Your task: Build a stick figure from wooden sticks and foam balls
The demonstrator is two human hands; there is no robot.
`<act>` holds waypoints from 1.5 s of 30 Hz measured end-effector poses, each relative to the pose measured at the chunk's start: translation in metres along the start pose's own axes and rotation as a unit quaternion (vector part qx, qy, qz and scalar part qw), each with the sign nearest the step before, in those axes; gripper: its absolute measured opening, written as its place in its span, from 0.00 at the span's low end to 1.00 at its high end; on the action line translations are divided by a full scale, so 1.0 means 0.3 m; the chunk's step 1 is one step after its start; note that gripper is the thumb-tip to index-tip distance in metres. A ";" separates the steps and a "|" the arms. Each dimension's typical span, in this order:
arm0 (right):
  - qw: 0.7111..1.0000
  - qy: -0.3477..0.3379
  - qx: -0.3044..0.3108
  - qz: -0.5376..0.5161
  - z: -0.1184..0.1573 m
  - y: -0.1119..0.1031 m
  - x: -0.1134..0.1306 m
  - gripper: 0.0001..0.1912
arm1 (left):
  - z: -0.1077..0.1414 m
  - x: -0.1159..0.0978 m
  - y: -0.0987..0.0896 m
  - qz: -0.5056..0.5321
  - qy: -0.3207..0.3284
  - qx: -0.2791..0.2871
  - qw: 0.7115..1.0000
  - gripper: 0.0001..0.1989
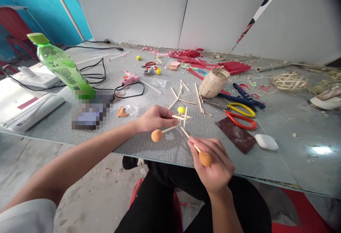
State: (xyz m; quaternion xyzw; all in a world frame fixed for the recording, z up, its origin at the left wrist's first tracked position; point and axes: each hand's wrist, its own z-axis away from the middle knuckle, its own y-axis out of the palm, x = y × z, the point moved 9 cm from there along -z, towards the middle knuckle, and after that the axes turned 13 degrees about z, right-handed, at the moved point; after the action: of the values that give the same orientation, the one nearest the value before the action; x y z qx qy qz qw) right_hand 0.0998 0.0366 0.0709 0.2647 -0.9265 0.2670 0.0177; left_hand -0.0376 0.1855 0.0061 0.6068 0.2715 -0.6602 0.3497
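Observation:
My left hand (157,118) pinches a small frame of wooden sticks (185,116) above the table's front edge. A yellow ball (181,110) tops this frame. One stick slants down from it to an orange ball (157,135), below my left fingers. Another wooden stick (185,132) runs down to the right, and my right hand (213,160) is closed on it. At its lower end sits a second orange ball (205,159), in front of my right palm. Whether this stick is joined to the frame I cannot tell.
Loose stick pieces (178,98) lie behind my hands. To the right are a jar (214,82), red-handled scissors (241,120), brown sandpaper (236,134) and a white case (266,142). A green bottle (62,65), a phone (92,114) and a pink glue gun (129,78) are on the left.

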 end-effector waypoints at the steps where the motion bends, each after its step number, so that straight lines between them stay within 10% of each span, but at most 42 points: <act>1: 1.000 -0.010 0.004 0.008 0.000 0.003 0.011 0.16 | 0.000 -0.002 0.000 -0.001 0.004 0.000 1.000 0.13; 45: 0.998 -0.036 -0.002 0.050 0.017 0.011 0.046 0.13 | -0.006 0.000 -0.004 -0.012 0.017 0.001 1.000 0.12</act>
State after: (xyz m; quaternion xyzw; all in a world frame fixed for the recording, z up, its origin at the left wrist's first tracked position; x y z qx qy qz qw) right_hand 0.0868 0.0298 0.0672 0.2274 -0.9393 0.2554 -0.0288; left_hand -0.0375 0.1878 0.0057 0.6148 0.2841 -0.6543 0.3365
